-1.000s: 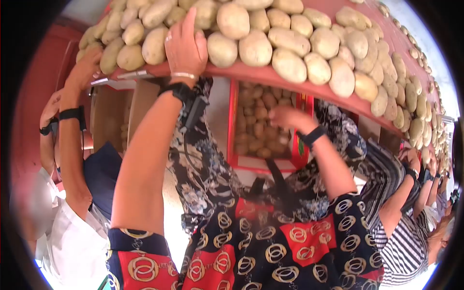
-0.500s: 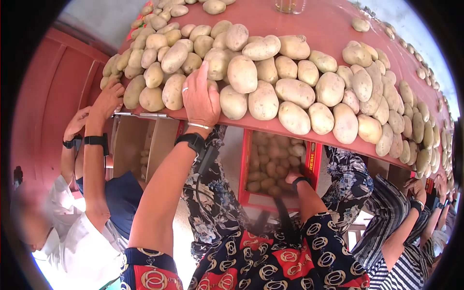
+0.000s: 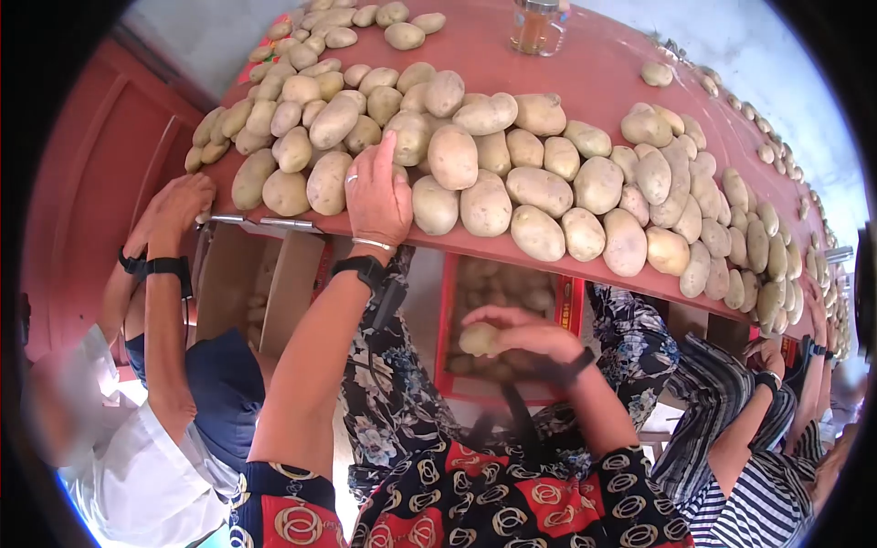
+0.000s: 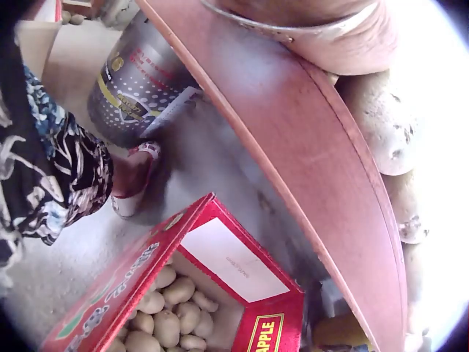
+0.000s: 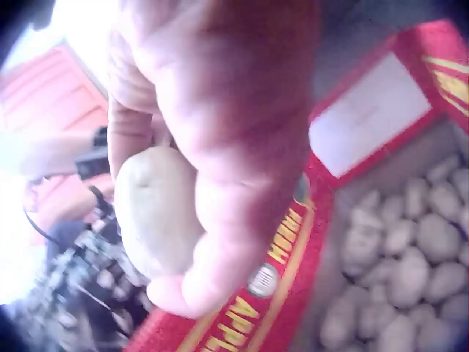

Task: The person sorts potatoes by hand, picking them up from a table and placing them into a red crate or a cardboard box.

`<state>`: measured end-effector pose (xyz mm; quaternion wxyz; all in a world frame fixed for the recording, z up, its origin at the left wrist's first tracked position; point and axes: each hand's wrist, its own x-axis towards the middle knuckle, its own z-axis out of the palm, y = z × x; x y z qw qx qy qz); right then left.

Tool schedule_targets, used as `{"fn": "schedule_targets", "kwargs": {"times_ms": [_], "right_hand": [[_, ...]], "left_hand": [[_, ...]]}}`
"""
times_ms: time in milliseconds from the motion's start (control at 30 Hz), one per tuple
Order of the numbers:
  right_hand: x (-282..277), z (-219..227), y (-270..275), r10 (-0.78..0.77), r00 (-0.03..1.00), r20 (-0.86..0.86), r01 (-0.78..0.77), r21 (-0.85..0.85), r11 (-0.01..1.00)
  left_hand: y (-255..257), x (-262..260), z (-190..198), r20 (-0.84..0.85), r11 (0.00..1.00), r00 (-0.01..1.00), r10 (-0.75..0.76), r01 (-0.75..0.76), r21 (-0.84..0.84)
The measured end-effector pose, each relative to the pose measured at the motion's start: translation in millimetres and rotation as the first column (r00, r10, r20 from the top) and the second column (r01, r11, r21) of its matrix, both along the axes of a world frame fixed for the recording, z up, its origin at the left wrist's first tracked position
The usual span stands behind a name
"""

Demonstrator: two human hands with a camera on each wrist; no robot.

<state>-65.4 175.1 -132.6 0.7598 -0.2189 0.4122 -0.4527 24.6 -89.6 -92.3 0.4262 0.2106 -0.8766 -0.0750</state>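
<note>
My left hand [image 3: 379,201] lies on the front edge of the red table [image 3: 512,254], its fingers extended against the potatoes [image 3: 436,205] piled there. Above the red box [image 3: 446,365], my right hand [image 3: 530,336] holds a potato [image 3: 477,339]. In the right wrist view, the fingers of my right hand [image 5: 227,169] curl round that pale potato [image 5: 157,213], and the box's lettered rim [image 5: 278,257] is below. The left wrist view has only the heel of my left hand [image 4: 337,37] at the top, its fingers out of sight.
More loose potatoes [image 4: 167,328] fill the red box. A glass mug [image 3: 537,27] stands at the back of the table. People with wrist straps sit on both sides; one neighbour's hand [image 3: 185,196] is at the table's left edge. A grey drum [image 4: 135,81] stands on the floor.
My right hand went down into the box and has come up out of it with a potato. My left hand stays against the pile, while the head view has shifted.
</note>
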Motion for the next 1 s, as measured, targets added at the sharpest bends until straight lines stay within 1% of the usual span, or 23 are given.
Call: {"fn": "schedule_targets", "kwargs": {"times_ms": [33, 67, 100, 133, 167, 233, 267, 300, 367, 400, 467, 500, 567, 600, 633, 700, 733, 767, 800, 833, 900, 967, 1000], "right_hand": [[1, 30, -5, -0.02, 1.0, -0.009, 0.018, -0.183, 0.983], [-2, 59, -11, -0.063, 0.988, -0.143, 0.017, -0.302, 0.953], [-8, 91, -13, -0.131, 0.971, -0.202, 0.053, -0.352, 0.935], [-17, 107, -16, -0.214, 0.939, -0.269, 0.091, -0.405, 0.91], [-27, 117, -22, -0.354, 0.874, -0.332, 0.174, -0.466, 0.867], [-55, 131, -39, -0.523, 0.77, -0.365, 0.291, -0.529, 0.797], [-71, 137, -50, -0.582, 0.654, -0.483, 0.303, -0.538, 0.787], [-93, 134, -61, -0.612, 0.441, -0.657, 0.288, -0.542, 0.789], [-125, 131, -84, -0.646, 0.16, -0.746, 0.209, -0.614, 0.761], [-136, 131, -94, -0.645, 0.163, -0.747, 0.204, -0.614, 0.762], [-149, 128, -112, -0.603, -0.063, -0.795, 0.176, -0.604, 0.778], [-150, 128, -118, -0.567, -0.142, -0.811, 0.14, -0.584, 0.8], [-153, 117, -126, -0.527, -0.162, -0.834, 0.159, -0.549, 0.82], [-148, 117, -131, -0.493, -0.181, -0.851, 0.177, -0.521, 0.835], [-146, 120, -134, -0.495, -0.177, -0.851, 0.175, -0.522, 0.835], [-142, 129, -130, -0.331, -0.227, -0.916, 0.179, -0.373, 0.91], [-148, 127, -132, -0.316, -0.219, -0.923, 0.183, -0.357, 0.916], [-158, 121, -135, -0.415, -0.299, -0.859, 0.061, -0.451, 0.89], [-162, 109, -133, -0.504, -0.352, -0.789, -0.057, -0.519, 0.853], [-159, 107, -131, -0.493, -0.35, -0.797, -0.014, -0.521, 0.853], [-143, 127, -127, -0.472, -0.343, -0.812, 0.04, -0.515, 0.856], [-121, 150, -110, -0.555, -0.381, -0.74, -0.072, -0.574, 0.816], [-116, 153, -102, -0.554, -0.382, -0.74, -0.069, -0.575, 0.815]], "left_hand": [[-2, 1, 2, -0.005, 1.0, 1.0, 0.002, -0.003, -0.001], [-1, 1, 2, -0.003, 1.0, 1.0, 0.006, -0.006, -0.002], [2, 0, 1, -0.003, 1.0, 1.0, 0.006, -0.006, 0.003], [3, -1, 0, -0.013, 1.0, 1.0, 0.001, 0.0, 0.012], [3, -1, -1, -0.015, 1.0, 1.0, 0.001, 0.0, 0.012], [0, 1, 1, -0.019, 1.0, 1.0, 0.008, -0.008, 0.01], [0, 1, 1, -0.008, 1.0, 1.0, 0.025, -0.025, 0.012], [2, 1, 0, 0.003, 0.999, 0.999, 0.04, -0.04, 0.017], [2, -1, -2, -0.004, 0.999, 0.999, 0.035, -0.035, 0.022], [0, 0, -1, -0.007, 0.999, 0.999, 0.033, -0.033, 0.017], [0, 1, 0, -0.009, 0.999, 0.999, 0.034, -0.034, 0.013], [1, 0, -1, -0.011, 1.0, 1.0, 0.026, -0.026, 0.016], [3, -1, -1, -0.015, 1.0, 1.0, 0.028, -0.027, 0.015], [2, 0, 0, -0.021, 1.0, 0.999, 0.03, -0.03, 0.005], [1, 0, 1, -0.018, 0.999, 0.999, 0.034, -0.034, 0.003], [2, 0, 1, -0.029, 1.0, 0.999, 0.018, -0.017, 0.007], [1, -1, 1, -0.02, 1.0, 1.0, 0.017, -0.016, 0.022], [-2, -2, 1, -0.027, 1.0, 1.0, 0.011, -0.011, 0.007], [-2, -1, -2, -0.02, 1.0, 1.0, 0.001, -0.001, 0.003], [-2, 0, -4, -0.031, 1.0, 0.999, -0.018, 0.018, -0.026], [-7, -4, -6, -0.069, 0.995, 0.997, -0.041, 0.034, -0.096], [-7, -4, -7, -0.062, 0.996, 0.998, -0.03, 0.025, -0.087], [-8, -5, -6, -0.06, 0.996, 0.998, -0.033, 0.028, -0.085]]}}
